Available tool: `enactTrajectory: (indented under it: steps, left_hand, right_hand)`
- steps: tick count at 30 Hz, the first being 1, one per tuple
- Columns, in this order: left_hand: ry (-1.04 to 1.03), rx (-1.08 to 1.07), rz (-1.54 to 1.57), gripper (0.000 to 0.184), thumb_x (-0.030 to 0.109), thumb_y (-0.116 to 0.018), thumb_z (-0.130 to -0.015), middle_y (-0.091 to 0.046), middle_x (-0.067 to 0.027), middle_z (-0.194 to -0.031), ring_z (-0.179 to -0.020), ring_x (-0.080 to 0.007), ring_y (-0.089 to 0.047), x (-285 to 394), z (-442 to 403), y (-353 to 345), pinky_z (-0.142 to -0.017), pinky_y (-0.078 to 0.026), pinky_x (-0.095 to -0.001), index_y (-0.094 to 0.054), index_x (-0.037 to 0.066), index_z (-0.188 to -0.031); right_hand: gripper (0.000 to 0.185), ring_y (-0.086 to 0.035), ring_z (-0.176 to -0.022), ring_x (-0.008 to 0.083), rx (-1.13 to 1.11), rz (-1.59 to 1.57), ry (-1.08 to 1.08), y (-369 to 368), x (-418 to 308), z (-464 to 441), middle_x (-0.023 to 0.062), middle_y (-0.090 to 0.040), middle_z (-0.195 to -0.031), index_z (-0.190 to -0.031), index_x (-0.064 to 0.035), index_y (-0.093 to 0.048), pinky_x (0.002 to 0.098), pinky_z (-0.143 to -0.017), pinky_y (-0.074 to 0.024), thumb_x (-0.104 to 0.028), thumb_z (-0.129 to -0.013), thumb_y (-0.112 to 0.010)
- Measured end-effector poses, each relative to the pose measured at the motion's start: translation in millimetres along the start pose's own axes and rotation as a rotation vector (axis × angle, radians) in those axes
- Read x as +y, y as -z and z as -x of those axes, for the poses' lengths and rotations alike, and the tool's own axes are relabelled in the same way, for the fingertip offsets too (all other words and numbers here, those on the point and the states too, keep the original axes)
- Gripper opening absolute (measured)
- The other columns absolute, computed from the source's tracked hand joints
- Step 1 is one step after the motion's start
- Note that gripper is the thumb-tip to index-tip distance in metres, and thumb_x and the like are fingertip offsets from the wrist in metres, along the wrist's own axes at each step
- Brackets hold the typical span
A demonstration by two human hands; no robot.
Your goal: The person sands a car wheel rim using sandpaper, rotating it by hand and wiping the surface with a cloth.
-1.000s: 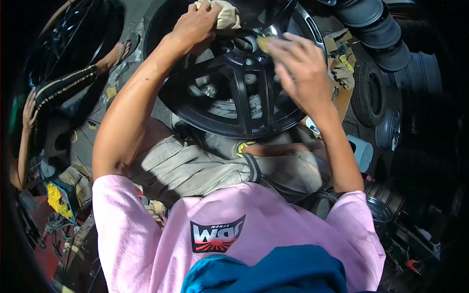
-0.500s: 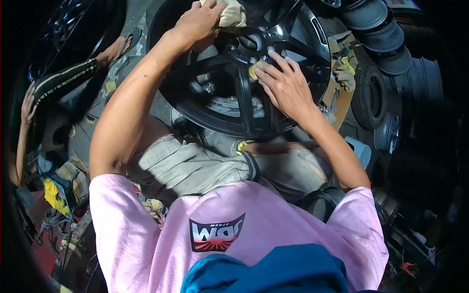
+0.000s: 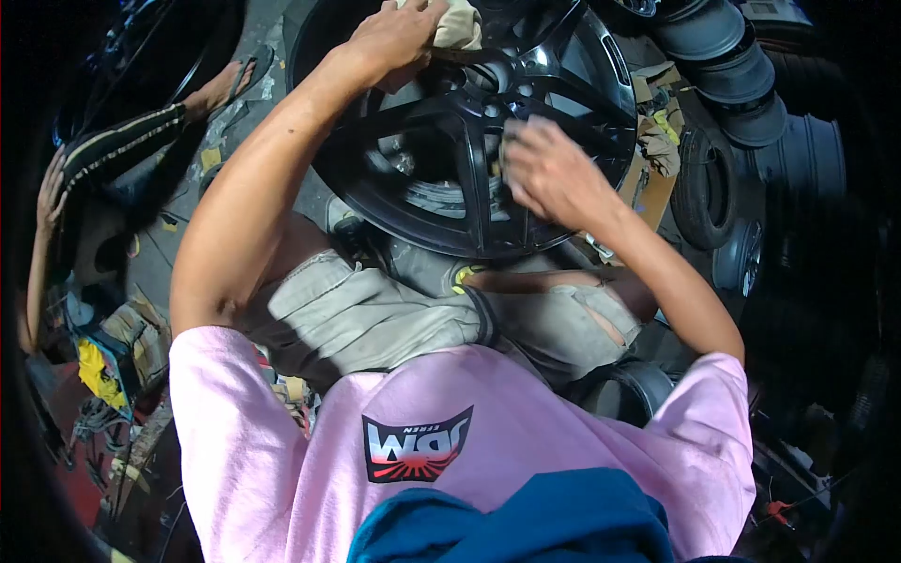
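A large black wheel rim (image 3: 476, 188) lies in front of my legs, its spokes facing up. My left hand (image 3: 399, 42) is closed on a cream cloth (image 3: 458, 25) at the upper left part of the rim. Over the right-hand spokes is my right hand (image 3: 549, 169), blurred by motion, with its fingers curled. The small yellowish pad in its fingers is now almost wholly hidden. Through the gaps between the spokes the inner barrel shows.
Several bare rims (image 3: 751, 89) are stacked at the upper right, near a black tyre (image 3: 706, 188). Cardboard and crumpled scraps lie beside the rim. At the left, another person's leg (image 3: 122, 155) and hand (image 3: 52, 192) show near a dark wheel.
My right hand has moved down from the hub along the spokes, and the yellowish pad has gone mostly out of sight. My left hand and the cloth have shifted slightly right in view.
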State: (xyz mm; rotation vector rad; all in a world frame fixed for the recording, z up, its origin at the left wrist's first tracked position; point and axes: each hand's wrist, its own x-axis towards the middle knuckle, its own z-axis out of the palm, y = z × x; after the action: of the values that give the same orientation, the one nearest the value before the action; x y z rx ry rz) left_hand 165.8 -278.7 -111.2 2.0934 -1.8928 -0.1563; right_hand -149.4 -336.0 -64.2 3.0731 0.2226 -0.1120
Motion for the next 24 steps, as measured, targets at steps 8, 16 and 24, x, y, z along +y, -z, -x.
enactTrajectory:
  steps: [8,16,24]
  left_hand:
    - [-0.036,0.009,-0.026,0.089,0.011,-0.083,-0.075,-0.046,-0.0284,-0.152,-0.121,-0.0523,-0.059,-8.8,-2.8,-7.9,-0.102,-0.054,-0.0540,-0.039,0.002,-0.152]
    - [-0.043,0.026,-0.083,0.092,0.031,-0.089,-0.076,-0.045,-0.0272,-0.154,-0.143,-0.0485,-0.042,-0.6,-7.2,-5.1,-0.117,-0.041,-0.0565,-0.043,0.004,-0.151]
    - [-0.095,0.006,-0.042,0.095,0.040,-0.089,-0.077,-0.043,-0.0284,-0.158,-0.149,-0.0473,-0.037,-3.7,-7.9,-4.9,-0.120,-0.038,-0.0562,-0.045,0.002,-0.152]
  right_hand:
    - [0.019,-0.052,-0.137,0.0295,-0.077,-0.232,0.035,16.0,-24.2,26.1,0.0041,-0.073,-0.112,-0.092,-0.0112,-0.081,0.0518,-0.123,-0.0348,-0.028,-0.084,-0.075]
    - [0.033,-0.055,-0.134,0.0303,0.034,-0.229,-0.020,-1.2,-26.5,32.9,0.0050,-0.067,-0.120,-0.116,-0.0092,-0.076,0.0492,-0.117,-0.0436,-0.022,-0.085,-0.078]
    - [0.041,-0.057,-0.137,0.0349,0.224,-0.372,-0.335,1.9,-103.9,86.4,0.0042,-0.065,-0.137,-0.123,-0.0092,-0.074,0.0559,-0.114,-0.0471,-0.010,-0.083,-0.080]
